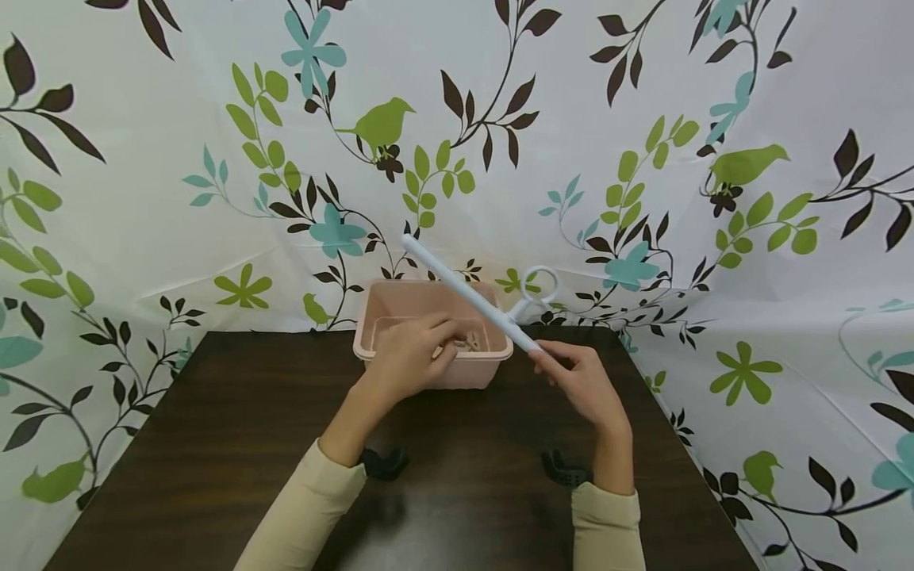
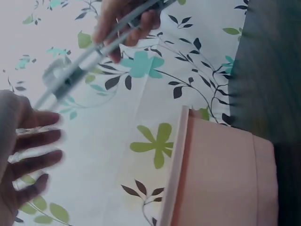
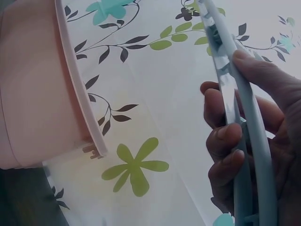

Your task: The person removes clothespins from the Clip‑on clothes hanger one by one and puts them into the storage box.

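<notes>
My right hand [image 1: 581,385] grips the lower end of a pale blue plastic hanger [image 1: 464,289], thumb on one side and fingers curled round the other in the right wrist view. The hanger slants up to the left above a pink plastic bin [image 1: 464,374], its ring hook [image 1: 540,268] pointing up and right. Two parallel bars of it show in the right wrist view. My left hand [image 1: 410,357] is raised over the bin's near rim and holds nothing. Its fingers [image 2: 40,139] are spread, below the hanger's near end in the left wrist view.
Small light-brown pieces [image 1: 473,342] lie inside the bin, partly hidden by my left hand. The bin stands at the back edge of a dark wooden table [image 1: 228,444]. A patterned white cloth [image 1: 471,206] hangs behind and beside the table.
</notes>
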Tool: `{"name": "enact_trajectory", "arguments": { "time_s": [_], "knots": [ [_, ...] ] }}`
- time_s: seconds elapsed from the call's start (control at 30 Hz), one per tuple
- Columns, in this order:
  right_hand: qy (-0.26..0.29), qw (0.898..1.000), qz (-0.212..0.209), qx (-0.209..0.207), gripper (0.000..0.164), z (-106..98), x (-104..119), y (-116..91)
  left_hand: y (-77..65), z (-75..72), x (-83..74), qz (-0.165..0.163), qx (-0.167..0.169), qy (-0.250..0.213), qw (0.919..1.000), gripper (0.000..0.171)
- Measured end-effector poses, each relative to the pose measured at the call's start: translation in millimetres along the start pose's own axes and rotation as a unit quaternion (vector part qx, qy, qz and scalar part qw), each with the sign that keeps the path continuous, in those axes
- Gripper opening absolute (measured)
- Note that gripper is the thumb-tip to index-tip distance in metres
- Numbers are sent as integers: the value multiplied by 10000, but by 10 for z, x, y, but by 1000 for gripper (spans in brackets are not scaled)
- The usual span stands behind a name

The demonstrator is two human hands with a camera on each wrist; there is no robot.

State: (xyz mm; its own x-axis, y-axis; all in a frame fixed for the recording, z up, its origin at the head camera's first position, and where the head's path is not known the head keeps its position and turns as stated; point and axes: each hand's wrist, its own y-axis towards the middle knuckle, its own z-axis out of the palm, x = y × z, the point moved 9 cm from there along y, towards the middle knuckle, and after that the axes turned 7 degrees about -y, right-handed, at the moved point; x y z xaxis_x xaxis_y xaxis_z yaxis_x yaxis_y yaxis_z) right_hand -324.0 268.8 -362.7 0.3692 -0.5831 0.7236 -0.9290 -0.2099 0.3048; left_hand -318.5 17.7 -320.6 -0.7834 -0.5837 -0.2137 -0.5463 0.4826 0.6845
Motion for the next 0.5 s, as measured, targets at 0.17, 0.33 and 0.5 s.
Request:
{"name": "enact_trajectory", "arguments": {
  "time_s": [0.17, 0.33, 0.5],
  "knots": [
    [-85, 9991, 278, 303, 30, 87, -70, -22, 9, -202, -235, 880, -509, 115, 9948, 29],
    [-154, 9971, 363, 654, 34, 189, -78, -36, -23, -250, -212, 835, -461, 895, 9914, 44],
    [-256, 9948, 224, 963, 30, 276, 1, 35, -93, -269, -61, 459, -191, 1483, 9877, 53]
  ]
}}
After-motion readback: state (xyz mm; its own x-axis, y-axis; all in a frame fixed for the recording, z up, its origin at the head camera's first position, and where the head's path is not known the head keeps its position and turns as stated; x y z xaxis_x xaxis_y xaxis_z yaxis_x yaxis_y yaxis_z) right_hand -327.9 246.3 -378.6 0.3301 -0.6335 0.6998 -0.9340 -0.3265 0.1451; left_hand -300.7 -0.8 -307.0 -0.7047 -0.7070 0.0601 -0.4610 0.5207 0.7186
